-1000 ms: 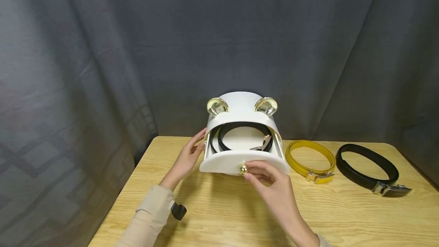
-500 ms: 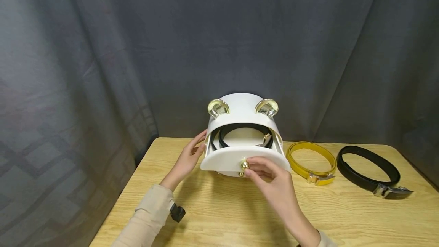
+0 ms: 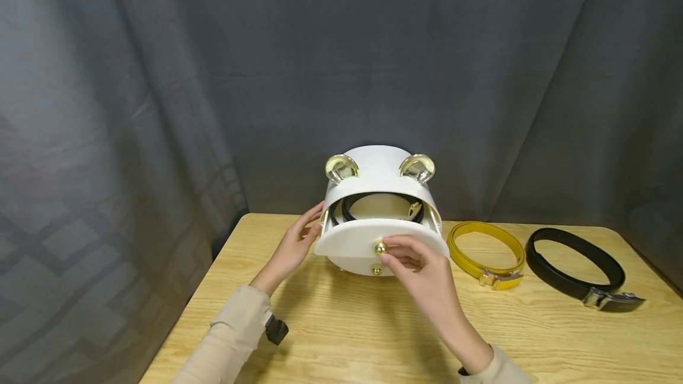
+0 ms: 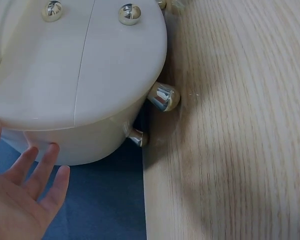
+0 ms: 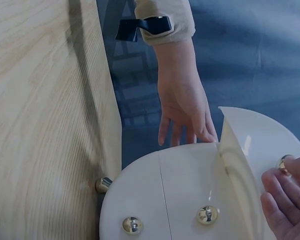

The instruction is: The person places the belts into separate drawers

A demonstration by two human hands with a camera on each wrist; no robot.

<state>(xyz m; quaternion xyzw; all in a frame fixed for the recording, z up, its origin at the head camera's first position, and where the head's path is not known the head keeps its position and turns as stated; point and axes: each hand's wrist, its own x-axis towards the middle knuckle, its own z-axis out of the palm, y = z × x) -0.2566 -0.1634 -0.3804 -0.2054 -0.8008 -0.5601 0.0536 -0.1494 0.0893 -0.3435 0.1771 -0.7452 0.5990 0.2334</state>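
A white rounded box (image 3: 376,162) with two gold ears stands at the table's back edge. Its upper drawer (image 3: 341,242) is pulled partway out, and a coiled black belt (image 3: 347,210) with a gold-toned buckle lies inside. With thumb and fingertips, my right hand (image 3: 427,271) pinches the gold ball knob (image 3: 380,247) on that drawer's front; the right wrist view shows the same pinch on the knob (image 5: 284,164). My left hand (image 3: 288,248) rests against the box's left side, fingers extended. Lower fronts carry more gold knobs (image 4: 130,14).
Right of the box lie a coiled yellow belt (image 3: 460,256) and a coiled black belt (image 3: 555,274) with a silver buckle, on the wooden table (image 3: 331,336). Short gold feet (image 4: 165,97) hold up the box. A dark grey curtain (image 3: 373,46) hangs behind.
My right hand has pushed the drawer further in, so less of the belt inside shows and a lower knob has come into view. The left hand stays at the box's side.
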